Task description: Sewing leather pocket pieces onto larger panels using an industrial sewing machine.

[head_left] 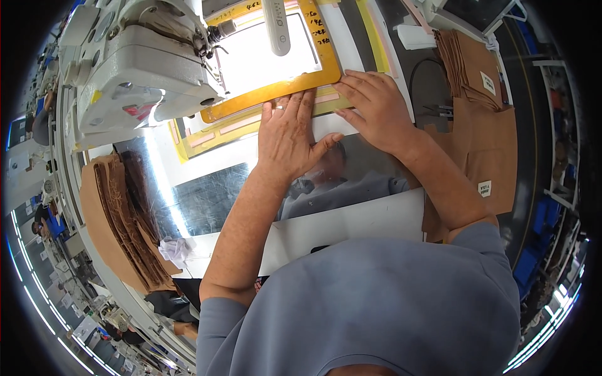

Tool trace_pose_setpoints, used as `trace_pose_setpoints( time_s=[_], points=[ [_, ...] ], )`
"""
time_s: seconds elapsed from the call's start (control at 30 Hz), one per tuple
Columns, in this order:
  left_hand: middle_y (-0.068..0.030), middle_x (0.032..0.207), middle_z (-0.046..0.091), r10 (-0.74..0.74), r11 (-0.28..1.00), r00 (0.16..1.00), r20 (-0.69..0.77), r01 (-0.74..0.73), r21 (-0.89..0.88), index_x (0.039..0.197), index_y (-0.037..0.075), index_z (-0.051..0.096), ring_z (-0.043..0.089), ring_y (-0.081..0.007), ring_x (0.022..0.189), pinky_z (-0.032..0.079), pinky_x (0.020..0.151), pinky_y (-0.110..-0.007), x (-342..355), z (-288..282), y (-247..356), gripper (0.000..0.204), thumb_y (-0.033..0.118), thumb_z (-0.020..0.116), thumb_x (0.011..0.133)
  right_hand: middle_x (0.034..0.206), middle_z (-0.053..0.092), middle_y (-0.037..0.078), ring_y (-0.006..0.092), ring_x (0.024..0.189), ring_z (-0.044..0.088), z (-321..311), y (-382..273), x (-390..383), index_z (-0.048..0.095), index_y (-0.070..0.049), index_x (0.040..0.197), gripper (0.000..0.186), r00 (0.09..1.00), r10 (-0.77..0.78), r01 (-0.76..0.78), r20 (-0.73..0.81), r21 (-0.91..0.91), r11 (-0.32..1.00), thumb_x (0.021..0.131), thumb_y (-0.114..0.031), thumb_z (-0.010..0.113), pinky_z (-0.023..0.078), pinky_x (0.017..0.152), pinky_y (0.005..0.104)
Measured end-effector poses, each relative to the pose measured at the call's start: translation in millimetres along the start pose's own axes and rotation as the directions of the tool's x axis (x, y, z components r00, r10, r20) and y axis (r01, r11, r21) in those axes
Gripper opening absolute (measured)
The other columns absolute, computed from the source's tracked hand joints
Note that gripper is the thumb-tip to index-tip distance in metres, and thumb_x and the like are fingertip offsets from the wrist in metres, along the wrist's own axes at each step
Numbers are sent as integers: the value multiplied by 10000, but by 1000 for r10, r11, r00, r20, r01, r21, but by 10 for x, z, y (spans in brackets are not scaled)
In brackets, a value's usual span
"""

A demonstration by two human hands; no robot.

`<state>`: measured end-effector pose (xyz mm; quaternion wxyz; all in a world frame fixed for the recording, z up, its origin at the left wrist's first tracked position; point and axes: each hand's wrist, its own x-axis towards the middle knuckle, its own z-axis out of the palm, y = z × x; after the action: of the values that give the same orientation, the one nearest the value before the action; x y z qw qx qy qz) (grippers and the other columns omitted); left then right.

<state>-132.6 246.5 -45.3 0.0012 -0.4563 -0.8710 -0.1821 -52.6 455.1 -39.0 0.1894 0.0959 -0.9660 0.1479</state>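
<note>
An orange template frame (pixel 241 98) with handwritten marks and a white middle lies under the head of a white sewing machine (pixel 141 72). Beneath it are pale yellow template layers (pixel 204 141) with pink strips. My left hand (pixel 286 138) lies palm down, fingers stretched toward the orange frame's lower edge, their tips at that edge, thumb out to the right. My right hand (pixel 375 106) rests at the frame's lower right corner, fingers slightly bent and apart, touching the templates. A white arm-like bar (pixel 279 34) hangs over the frame.
Stacks of brown fabric pieces lie at the left (pixel 119 222) and right (pixel 470 150). A shiny metal plate (pixel 200 188) sits before me, with a crumpled pale cloth (pixel 174 250) near its left corner. Other people (pixel 41 222) and machines appear at the left rim.
</note>
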Motion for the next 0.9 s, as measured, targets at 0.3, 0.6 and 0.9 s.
trace_pose_setpoints(
  time_s=[0.3,0.6,0.9],
  points=[
    [-294,1532,450,-21,999,999,-39,22,38,1527,-71,385,385,-422,1477,294,1156,-545,-10,36,-76,1052,791,434,925,1386,625,112,271,1406,493,-5,13,-23,619,-51,1363,545,992,25,-16,124,-72,997,956,-409,675,338,1175,520],
    [-295,1584,388,-161,959,986,-44,167,231,1541,-63,382,328,-404,1511,203,1200,-564,-390,-207,-503,1074,824,332,938,1556,478,147,331,1557,254,82,20,0,466,-82,1532,809,976,11,6,218,-77,997,964,-652,546,151,1257,606],
    [-279,1538,442,-320,931,947,9,313,187,1493,-67,454,361,-389,1484,160,1214,-601,-540,-280,-604,1047,813,326,942,1602,435,118,325,1568,218,86,20,6,408,-109,1577,832,957,27,12,288,-130,991,976,-678,498,116,1260,624]
  ],
)
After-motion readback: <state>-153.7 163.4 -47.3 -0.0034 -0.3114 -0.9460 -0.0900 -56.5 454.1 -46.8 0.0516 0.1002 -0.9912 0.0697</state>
